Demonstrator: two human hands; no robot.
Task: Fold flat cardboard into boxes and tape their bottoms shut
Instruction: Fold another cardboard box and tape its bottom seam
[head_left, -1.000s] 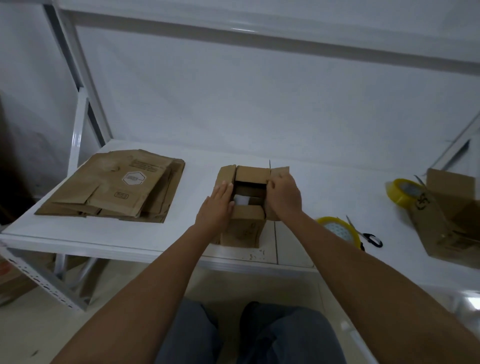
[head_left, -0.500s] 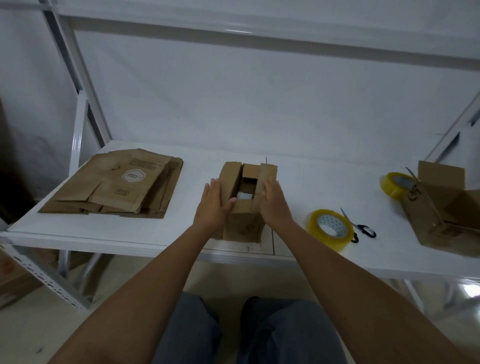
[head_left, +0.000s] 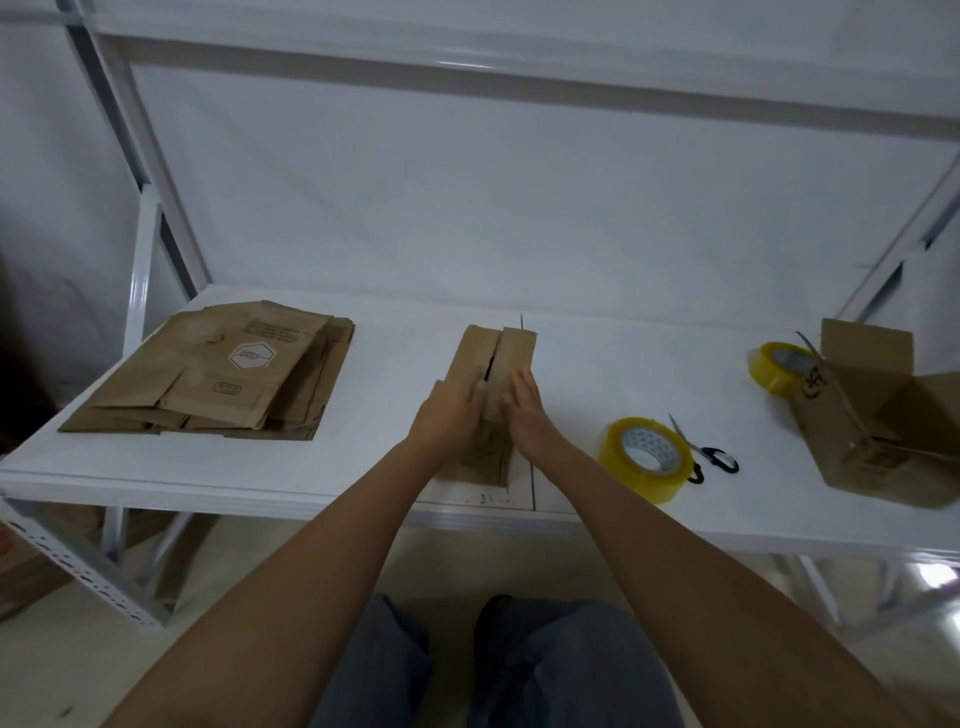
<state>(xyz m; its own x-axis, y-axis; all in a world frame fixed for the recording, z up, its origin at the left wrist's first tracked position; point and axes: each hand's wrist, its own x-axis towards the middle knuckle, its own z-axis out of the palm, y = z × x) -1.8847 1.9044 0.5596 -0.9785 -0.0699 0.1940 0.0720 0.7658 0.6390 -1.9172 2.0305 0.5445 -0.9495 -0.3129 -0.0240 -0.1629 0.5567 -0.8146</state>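
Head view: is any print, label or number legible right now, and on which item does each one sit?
Nothing can be read as text.
Flat cardboard stack: a white hexagon label, lines of print above it and a small boxed mark below it, all too blurred.
Open box at right: dark scrawled marks on its flap and a label low on its side, both illegible.
Box under both hands: faint print on the near side, illegible.
Tape rolls, scissors: no text seen.

I see a white tabletop (head_left: 363, 467) set in a white metal rack, its slanted posts (head_left: 156, 171) rising at the left and right. A white shelf beam (head_left: 519, 67) crosses overhead. Behind it stands a plain pale wall (head_left: 519, 208). Below, the floor (head_left: 78, 675) is light beige, with a perforated metal leg (head_left: 78, 566) at the left. The light is dim and even.
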